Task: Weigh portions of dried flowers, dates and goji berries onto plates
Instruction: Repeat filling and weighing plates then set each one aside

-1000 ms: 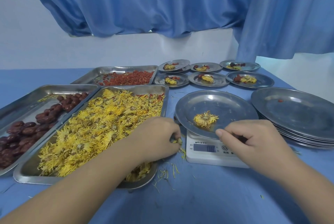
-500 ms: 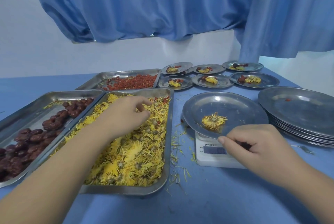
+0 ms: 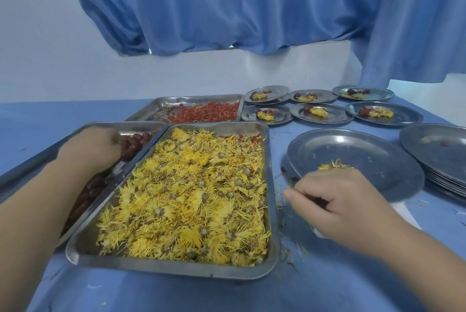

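My left hand (image 3: pixel 88 150) reaches into the steel tray of dark red dates (image 3: pixel 133 144), fingers down among them; motion blur hides whether it grips one. Beside it lies the big tray of yellow dried flowers (image 3: pixel 191 198), and behind that the tray of goji berries (image 3: pixel 201 112). One dried flower (image 3: pixel 335 166) lies on a steel plate (image 3: pixel 365 160) that sits on the white scale (image 3: pixel 406 213). My right hand (image 3: pixel 340 200) sits at that plate's near rim with fingers curled and thumb along the index finger; I see nothing in it.
Several filled plates (image 3: pixel 320 112) stand in two rows at the back right. A stack of steel plates (image 3: pixel 438 150) with one red berry sits at the far right. Loose petals litter the blue tablecloth (image 3: pixel 290 256) between the flower tray and the scale.
My left hand went from the scale's edge, across the flower tray, leftward into the date tray. My right hand stayed at the plate's near rim.
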Tool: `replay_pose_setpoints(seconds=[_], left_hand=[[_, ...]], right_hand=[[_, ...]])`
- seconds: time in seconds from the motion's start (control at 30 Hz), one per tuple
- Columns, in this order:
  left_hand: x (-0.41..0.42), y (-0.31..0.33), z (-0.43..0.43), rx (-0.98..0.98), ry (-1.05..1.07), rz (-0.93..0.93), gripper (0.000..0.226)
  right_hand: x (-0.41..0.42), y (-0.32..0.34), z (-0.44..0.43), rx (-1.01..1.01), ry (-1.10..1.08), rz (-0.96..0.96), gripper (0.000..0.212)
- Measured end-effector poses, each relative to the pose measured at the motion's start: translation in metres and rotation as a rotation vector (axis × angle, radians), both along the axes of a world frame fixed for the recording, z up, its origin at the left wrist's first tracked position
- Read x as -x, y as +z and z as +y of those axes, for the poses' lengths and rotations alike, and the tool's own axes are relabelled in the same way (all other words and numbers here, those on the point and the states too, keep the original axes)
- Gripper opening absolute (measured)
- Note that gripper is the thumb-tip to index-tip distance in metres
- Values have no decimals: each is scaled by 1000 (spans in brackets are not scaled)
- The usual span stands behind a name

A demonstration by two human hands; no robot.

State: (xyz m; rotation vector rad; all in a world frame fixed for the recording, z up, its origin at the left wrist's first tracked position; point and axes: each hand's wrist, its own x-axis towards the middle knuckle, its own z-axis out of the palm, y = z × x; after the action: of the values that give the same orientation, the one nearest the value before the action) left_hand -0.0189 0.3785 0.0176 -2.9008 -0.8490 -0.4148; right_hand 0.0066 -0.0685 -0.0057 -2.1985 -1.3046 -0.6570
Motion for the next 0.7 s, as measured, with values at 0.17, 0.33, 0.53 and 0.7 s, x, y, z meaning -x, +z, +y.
replay_pose_setpoints(seconds=[0.17, 0.33, 0.53, 0.7], left_hand=[[-4, -27, 18, 55, 22, 227, 22], [-3, -32, 20, 83, 95, 143, 16], [8, -32, 23, 127, 183, 127, 17], [9, -30, 8, 253, 59, -71, 14]], right_hand=[[0, -11, -7, 12, -12, -5, 48], [-1, -11, -13, -40, -30, 31, 47], [-1, -11, -16, -26, -58, 30, 45], [0, -8, -17, -62, -58, 45, 41]])
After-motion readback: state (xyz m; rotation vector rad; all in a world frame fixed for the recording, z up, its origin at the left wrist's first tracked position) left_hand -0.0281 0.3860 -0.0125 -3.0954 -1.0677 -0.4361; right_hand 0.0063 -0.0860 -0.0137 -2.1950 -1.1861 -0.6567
